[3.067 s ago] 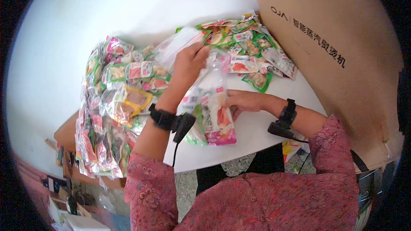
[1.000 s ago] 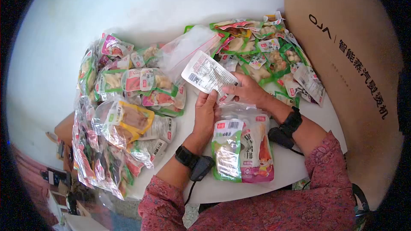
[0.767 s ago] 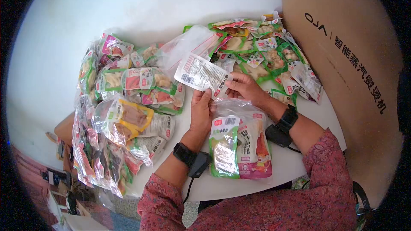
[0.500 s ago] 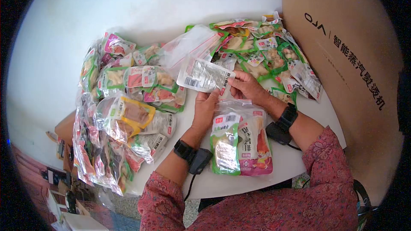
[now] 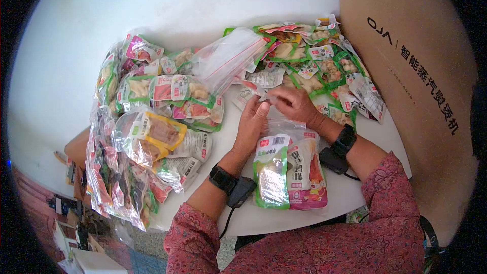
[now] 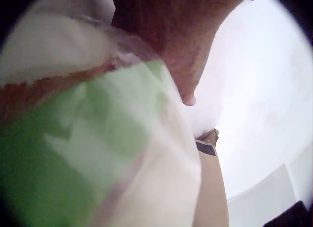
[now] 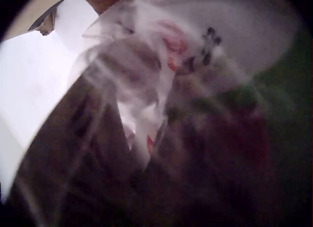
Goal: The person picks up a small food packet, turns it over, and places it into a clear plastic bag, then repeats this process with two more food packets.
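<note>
Lowered from its raised tilt, the packet [image 5: 247,96] now sits flat between the hands, at the mouth of the bag [image 5: 289,172], which lies on the near table [image 5: 264,218] edge, handy for filling. Right hand [image 5: 295,105] curls its fingers, pinching the packet; left hand [image 5: 252,124] touches it, grasp unclear. Farther off, the pile [image 5: 314,61] crowds its outline; both wrist views are blurred

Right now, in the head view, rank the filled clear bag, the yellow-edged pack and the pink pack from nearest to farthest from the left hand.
1. filled clear bag, just right of the left hand, close against it.
2. yellow-edged pack, off to its left in the pile.
3. pink pack, at the pile's far left corner.
</note>
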The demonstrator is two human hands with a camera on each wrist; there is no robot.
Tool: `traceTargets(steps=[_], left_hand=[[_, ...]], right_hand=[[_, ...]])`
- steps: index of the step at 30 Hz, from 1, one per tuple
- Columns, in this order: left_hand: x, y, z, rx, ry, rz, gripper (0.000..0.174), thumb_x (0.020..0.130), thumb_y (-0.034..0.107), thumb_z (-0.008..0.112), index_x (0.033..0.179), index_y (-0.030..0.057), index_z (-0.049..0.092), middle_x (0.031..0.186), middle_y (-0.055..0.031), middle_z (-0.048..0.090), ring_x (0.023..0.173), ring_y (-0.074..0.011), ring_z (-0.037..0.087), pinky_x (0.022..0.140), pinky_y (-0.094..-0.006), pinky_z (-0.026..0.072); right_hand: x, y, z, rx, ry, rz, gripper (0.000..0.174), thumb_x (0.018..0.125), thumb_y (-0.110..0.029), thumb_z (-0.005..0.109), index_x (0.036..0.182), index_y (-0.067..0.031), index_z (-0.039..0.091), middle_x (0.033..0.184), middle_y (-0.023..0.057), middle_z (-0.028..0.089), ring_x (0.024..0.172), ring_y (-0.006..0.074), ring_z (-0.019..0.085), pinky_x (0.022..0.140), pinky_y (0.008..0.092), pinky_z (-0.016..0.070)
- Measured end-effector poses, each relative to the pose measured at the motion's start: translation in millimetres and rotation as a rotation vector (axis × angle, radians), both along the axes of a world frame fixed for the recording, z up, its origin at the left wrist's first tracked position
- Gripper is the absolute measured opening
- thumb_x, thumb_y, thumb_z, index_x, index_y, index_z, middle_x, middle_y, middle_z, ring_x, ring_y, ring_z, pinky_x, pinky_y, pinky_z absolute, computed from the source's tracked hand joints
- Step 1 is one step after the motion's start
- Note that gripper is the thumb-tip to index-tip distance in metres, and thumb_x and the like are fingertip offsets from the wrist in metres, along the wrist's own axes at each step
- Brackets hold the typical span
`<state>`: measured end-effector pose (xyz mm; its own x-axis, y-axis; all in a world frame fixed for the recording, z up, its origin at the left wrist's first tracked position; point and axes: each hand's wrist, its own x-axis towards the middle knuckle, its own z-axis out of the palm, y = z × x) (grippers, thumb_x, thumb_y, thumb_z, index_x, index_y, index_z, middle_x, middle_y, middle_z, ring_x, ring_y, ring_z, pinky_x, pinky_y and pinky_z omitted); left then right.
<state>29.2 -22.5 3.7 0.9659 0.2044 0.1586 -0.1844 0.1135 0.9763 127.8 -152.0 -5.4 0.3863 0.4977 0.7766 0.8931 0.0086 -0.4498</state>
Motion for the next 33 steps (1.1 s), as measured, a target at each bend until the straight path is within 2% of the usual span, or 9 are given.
traceTargets(steps=[3,5,8,10,17,19,26,28,33], left_hand=[[-8,-8,14,-0.345,0.077,-0.057,0.039,0.086,0.029,0.053,0.115,0.0049,0.043,0.092,-0.0036,0.056,0.055,-0.0039,0.043,0.045,-0.0172,0.0332],[-2,4,-1,-0.249,0.122,-0.008,0.037,0.086,0.032,0.052,0.111,0.0054,0.044,0.089,-0.0039,0.057,0.054,-0.0059,0.046,0.044,-0.0189,0.0367],[-1,5,-4,-0.214,0.176,0.081,0.029,0.086,0.029,0.051,0.105,0.0072,0.048,0.084,-0.0039,0.059,0.050,-0.0062,0.047,0.041,-0.0190,0.0382],[-3,1,5,-0.277,0.185,0.121,0.022,0.087,0.023,0.051,0.103,0.0084,0.049,0.081,-0.0035,0.059,0.048,-0.0046,0.045,0.040,-0.0175,0.0360],[1,3,-3,-0.256,0.117,-0.068,0.021,0.088,0.022,0.050,0.104,0.0083,0.049,0.085,-0.0035,0.060,0.059,-0.0076,0.055,0.049,-0.0195,0.0457],[1,-3,-2,-0.256,0.120,-0.025,0.023,0.087,0.024,0.050,0.103,0.0080,0.048,0.081,-0.0040,0.060,0.059,-0.0094,0.056,0.051,-0.0212,0.0475],[1,5,-8,-0.124,0.131,-0.086,0.020,0.089,0.019,0.047,0.106,0.0096,0.048,0.073,-0.0006,0.057,0.056,-0.0067,0.053,0.045,-0.0186,0.0413],[1,6,-9,-0.078,0.163,-0.085,0.020,0.089,0.019,0.046,0.107,0.0095,0.048,0.073,-0.0003,0.057,0.056,-0.0062,0.052,0.044,-0.0181,0.0397],[1,0,-7,-0.103,0.113,-0.022,0.020,0.089,0.018,0.046,0.107,0.0088,0.048,0.074,-0.0009,0.057,0.056,-0.0060,0.052,0.044,-0.0180,0.0390]], right_hand=[[-4,1,0,-0.147,-0.154,0.119,0.026,0.076,-0.006,0.059,0.101,-0.0038,0.055,0.083,0.0132,0.059,0.078,0.0238,0.059,0.068,0.0314,0.0468],[-9,0,3,-0.089,-0.128,0.133,0.020,0.077,-0.007,0.057,0.097,-0.0040,0.055,0.086,0.0129,0.057,0.077,0.0222,0.058,0.067,0.0299,0.0457],[-14,-7,12,-0.162,0.138,0.113,0.021,0.080,-0.012,0.056,0.099,-0.0025,0.053,0.088,0.0111,0.057,0.075,0.0189,0.056,0.066,0.0292,0.0453],[-8,-5,8,0.034,0.543,-0.045,0.026,0.083,-0.019,0.056,0.101,-0.0017,0.049,0.088,0.0076,0.056,0.073,0.0133,0.054,0.065,0.0269,0.0452],[-5,5,1,0.141,0.457,0.075,0.026,0.080,-0.021,0.059,0.097,-0.0028,0.050,0.074,0.0045,0.056,0.068,0.0136,0.055,0.060,0.0258,0.0449],[-9,1,8,0.104,0.740,0.195,0.026,0.080,-0.022,0.059,0.096,-0.0015,0.052,0.075,0.0031,0.056,0.070,0.0107,0.053,0.062,0.0249,0.0445],[1,0,-1,0.097,0.663,0.120,0.019,0.082,-0.019,0.056,0.085,0.0000,0.057,0.074,0.0012,0.055,0.070,0.0081,0.051,0.065,0.0234,0.0424],[-1,1,-1,0.136,0.654,0.160,0.015,0.085,-0.017,0.052,0.087,-0.0025,0.057,0.073,-0.0037,0.050,0.066,0.0033,0.043,0.058,0.0192,0.0365],[1,-1,-2,0.110,0.690,0.154,0.014,0.083,-0.014,0.052,0.087,-0.0012,0.057,0.074,-0.0008,0.053,0.068,0.0056,0.047,0.061,0.0218,0.0398]])
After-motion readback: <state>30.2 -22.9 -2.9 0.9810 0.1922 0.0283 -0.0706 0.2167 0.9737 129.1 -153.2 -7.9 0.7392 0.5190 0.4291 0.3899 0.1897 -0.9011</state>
